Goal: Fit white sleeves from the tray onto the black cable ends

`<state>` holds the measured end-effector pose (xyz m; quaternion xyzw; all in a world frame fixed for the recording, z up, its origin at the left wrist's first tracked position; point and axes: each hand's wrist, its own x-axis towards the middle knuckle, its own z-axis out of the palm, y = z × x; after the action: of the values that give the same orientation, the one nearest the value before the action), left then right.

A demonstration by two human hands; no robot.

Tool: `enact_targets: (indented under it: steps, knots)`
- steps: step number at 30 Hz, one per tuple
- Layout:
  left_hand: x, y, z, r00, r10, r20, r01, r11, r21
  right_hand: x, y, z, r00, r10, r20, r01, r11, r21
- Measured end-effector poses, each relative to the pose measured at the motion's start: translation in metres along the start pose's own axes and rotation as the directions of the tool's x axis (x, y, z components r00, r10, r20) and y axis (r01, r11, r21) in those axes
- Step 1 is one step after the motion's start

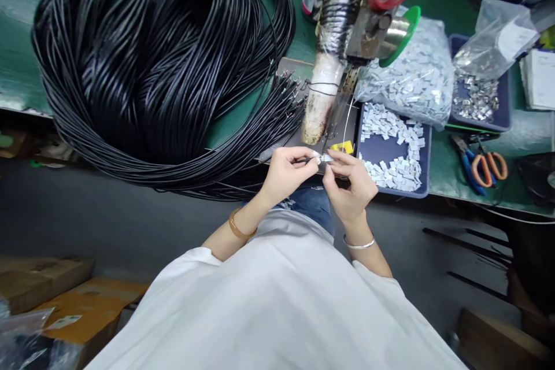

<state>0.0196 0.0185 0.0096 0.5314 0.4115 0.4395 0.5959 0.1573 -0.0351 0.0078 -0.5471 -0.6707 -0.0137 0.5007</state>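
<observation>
At the bench's front edge my two hands meet, fingers closed. My left hand [289,175] pinches a black cable [302,160] close to its end. Between the fingers of my right hand [350,182] is a small pale connector piece [326,158], which meets the cable's end; fingertips partly hide the joint. Just above them hang a fume-stained extraction hose nozzle [315,118] and what looks like a soldering iron [340,107]. A yellow piece [342,147] lies right behind my right fingertips. To the right, a blue tray [425,170] holds many small pale pieces.
Large black cable coils [143,58] cover the left of the green bench [455,176]. A solder spool [399,37] with a green rim hangs above a bag of pale pieces [411,69]. Farther right are a tray of metal parts [503,110], pliers [469,165] and orange-handled scissors [489,167].
</observation>
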Motion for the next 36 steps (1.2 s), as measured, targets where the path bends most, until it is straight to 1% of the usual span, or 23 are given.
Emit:
enact_targets:
  steps: [3,5,6,7,8,9,10,11,12,13,14,15,16,17,19,20,22,23,25,28,30,33,36]
  knots:
    - [-0.002,-0.006,0.0,0.999,-0.035,0.021,0.034,0.999,0.029,-0.003,0.002,-0.006,0.992,0.104,0.067,-0.106,0.994,0.035]
    - [-0.005,-0.007,0.001,0.999,-0.036,0.023,0.035,0.998,0.045,-0.002,0.004,-0.014,0.975,0.217,0.054,-0.22,0.973,0.064]
    - [-0.007,-0.007,0.001,0.999,-0.034,0.026,0.033,0.997,0.064,0.0,0.005,-0.019,0.97,0.241,-0.013,-0.24,0.969,0.062]
    - [-0.009,-0.006,0.001,0.999,-0.027,0.039,0.023,0.995,0.098,0.004,0.005,-0.024,0.966,0.227,-0.126,-0.223,0.974,0.046]
    - [-0.011,-0.004,0.0,0.998,-0.012,0.066,0.002,0.989,0.148,0.008,0.005,-0.03,0.945,0.174,-0.277,-0.177,0.984,0.016]
    - [-0.013,-0.002,-0.001,0.994,0.007,0.11,-0.03,0.978,0.207,0.012,0.004,-0.036,0.898,0.095,-0.43,-0.118,0.993,-0.028]
    - [-0.016,0.0,-0.003,0.986,0.027,0.165,-0.07,0.963,0.262,0.016,0.002,-0.043,0.826,0.011,-0.564,-0.065,0.995,-0.077]
    - [-0.019,0.002,-0.006,0.975,0.05,0.219,-0.115,0.948,0.298,0.02,0.0,-0.049,0.76,-0.047,-0.649,-0.039,0.992,-0.117]
    - [-0.021,0.004,-0.009,0.964,0.077,0.255,-0.157,0.937,0.312,0.023,-0.002,-0.056,0.727,-0.062,-0.684,-0.042,0.99,-0.135]
    - [-0.023,0.005,-0.012,0.959,0.11,0.261,-0.191,0.932,0.308,0.025,-0.004,-0.063,0.739,-0.032,-0.673,-0.077,0.988,-0.132]
    - [-0.024,0.006,-0.017,0.961,0.15,0.234,-0.218,0.929,0.299,0.025,-0.005,-0.069,0.785,0.039,-0.619,-0.139,0.984,-0.115]
    - [-0.023,0.006,-0.021,0.964,0.199,0.178,-0.246,0.921,0.303,0.025,-0.004,-0.075,0.841,0.141,-0.522,-0.223,0.97,-0.098]
    - [-0.022,0.005,-0.026,0.963,0.25,0.105,-0.271,0.901,0.339,0.023,0.0,-0.081,0.882,0.257,-0.396,-0.317,0.944,-0.094]
    - [-0.02,0.004,-0.032,0.953,0.302,0.034,-0.289,0.863,0.414,0.021,0.005,-0.085,0.896,0.362,-0.256,-0.401,0.909,-0.117]
    - [-0.013,0.001,-0.041,0.924,0.382,-0.027,-0.281,0.723,0.631,0.017,0.023,-0.092,0.874,0.485,-0.015,-0.474,0.845,-0.247]
    - [-0.009,-0.001,-0.045,0.919,0.393,-0.009,-0.261,0.626,0.735,0.016,0.034,-0.093,0.872,0.487,0.042,-0.445,0.826,-0.346]
    - [-0.001,-0.004,-0.05,0.934,0.351,0.063,-0.229,0.457,0.859,0.015,0.055,-0.094,0.86,0.491,0.135,-0.386,0.802,-0.455]
    - [0.002,-0.005,-0.05,0.944,0.317,0.094,-0.224,0.407,0.886,0.016,0.063,-0.093,0.849,0.493,0.191,-0.352,0.795,-0.494]
    - [0.006,-0.004,-0.05,0.954,0.273,0.122,-0.223,0.374,0.9,0.019,0.075,-0.089,0.822,0.5,0.271,-0.299,0.785,-0.543]
    - [0.002,0.004,-0.048,0.953,0.274,0.133,-0.244,0.427,0.871,0.023,0.082,-0.082,0.819,0.487,0.304,-0.24,0.772,-0.589]
    - [-0.006,0.011,-0.049,0.95,0.269,0.157,-0.28,0.518,0.808,0.025,0.081,-0.077,0.843,0.455,0.289,-0.209,0.77,-0.603]
    - [-0.019,0.018,-0.049,0.935,0.234,0.266,-0.353,0.683,0.64,0.026,0.077,-0.07,0.886,0.415,0.205,-0.223,0.77,-0.598]
    - [-0.028,0.019,-0.047,0.906,0.138,0.399,-0.327,0.827,0.457,0.026,0.064,-0.064,0.915,0.397,0.069,-0.312,0.807,-0.501]
